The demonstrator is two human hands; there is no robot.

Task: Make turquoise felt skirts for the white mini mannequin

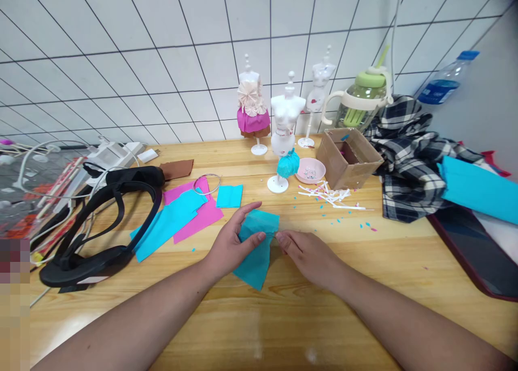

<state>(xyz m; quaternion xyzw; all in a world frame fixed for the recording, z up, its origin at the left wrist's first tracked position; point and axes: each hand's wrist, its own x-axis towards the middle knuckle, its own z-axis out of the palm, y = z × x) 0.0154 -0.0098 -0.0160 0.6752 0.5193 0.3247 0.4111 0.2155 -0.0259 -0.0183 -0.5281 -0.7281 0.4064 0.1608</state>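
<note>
A teal piece of crepe paper (pixel 256 252) lies on the wooden table (pixel 283 317) in front of me, gathered at its middle. My left hand (pixel 230 241) grips its left side, thumb over the paper and fingers curled along its upper edge. My right hand (pixel 307 252) pinches the paper's right edge at the gathered spot, fingers pressed together. Just beyond stands a white mini mannequin (pixel 285 128) with a teal paper skirt (pixel 287 163) bunched round its stand.
Teal and pink paper sheets (pixel 182 214) and a small teal square (pixel 229 196) lie left. A black headset (pixel 105 225) sits far left. Behind are two more mannequins (pixel 253 106), a pink bead dish (pixel 310 170), a cardboard box (pixel 348 157), paper scraps, plaid cloth (pixel 408 155) and bottles.
</note>
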